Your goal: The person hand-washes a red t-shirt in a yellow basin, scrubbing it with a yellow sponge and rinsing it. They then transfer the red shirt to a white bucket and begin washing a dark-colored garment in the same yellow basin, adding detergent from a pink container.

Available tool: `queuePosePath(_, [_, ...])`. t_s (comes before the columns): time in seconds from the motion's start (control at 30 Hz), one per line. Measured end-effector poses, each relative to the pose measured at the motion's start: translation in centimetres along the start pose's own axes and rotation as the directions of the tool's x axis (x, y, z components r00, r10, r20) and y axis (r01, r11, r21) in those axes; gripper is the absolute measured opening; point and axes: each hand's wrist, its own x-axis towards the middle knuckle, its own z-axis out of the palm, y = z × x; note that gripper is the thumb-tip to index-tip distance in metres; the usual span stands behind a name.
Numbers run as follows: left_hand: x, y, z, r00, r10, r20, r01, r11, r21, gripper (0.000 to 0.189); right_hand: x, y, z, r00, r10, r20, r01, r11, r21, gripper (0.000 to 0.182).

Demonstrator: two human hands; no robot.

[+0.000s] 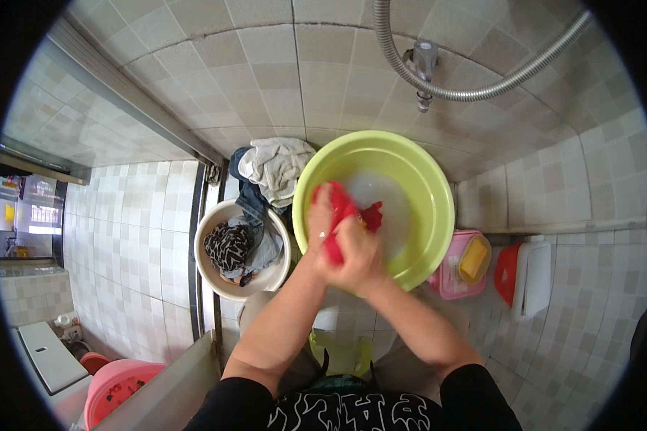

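Both of my hands grip a wet red cloth [335, 245] over the near left part of a yellow-green plastic basin [436, 194]. My left hand [318, 221] has one side of the cloth, its fingers partly covered by the fabric. My right hand [358, 250] is closed around the cloth close beside the left, slightly blurred. A loose end of red fabric sticks out to the right above cloudy, soapy water [396, 215] in the basin.
Left of the basin stands a white tub [200, 269] of clothes, with a pale towel [275, 164] and denim [250, 199] heaped behind it. A pink box [447, 275] holding a yellow soap bar [472, 258] sits right. Above hangs a metal hose [463, 96] by a wall tap [425, 59].
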Motion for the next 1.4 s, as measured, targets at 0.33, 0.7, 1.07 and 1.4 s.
queuePosePath(0.33, [-2.8, 1.3, 2.1, 0.979, -0.204, -0.020, 0.200, 0.972, -0.122, 0.025, -2.7, -2.1, -0.9, 1.000, -0.015, -0.010, 0.014, 0.999, -0.043, 0.034])
queuePosePath(0.7, [-0.6, -0.2, 1.8, 0.983, -0.179, -0.049, 0.182, 0.981, 0.072, 0.028, -1.5, -0.3, -0.8, 0.981, -0.148, -0.124, 0.129, 0.981, -0.147, 0.030])
queuePosePath(1.07, [-1.5, -0.4, 1.5, 0.938, 0.204, 0.279, -0.345, 0.579, 0.738, 0.045, 1.8, 13.2, -1.9, 0.893, 0.448, -0.035, -0.449, 0.888, -0.100, 0.034])
queuePosePath(1.4, [-4.2, 2.1, 1.1, 0.861, 0.112, 0.496, -0.489, -0.079, 0.868, 0.034, -3.6, 18.5, 9.0, 0.705, 0.010, 0.709, 0.404, 0.817, -0.412, 0.053])
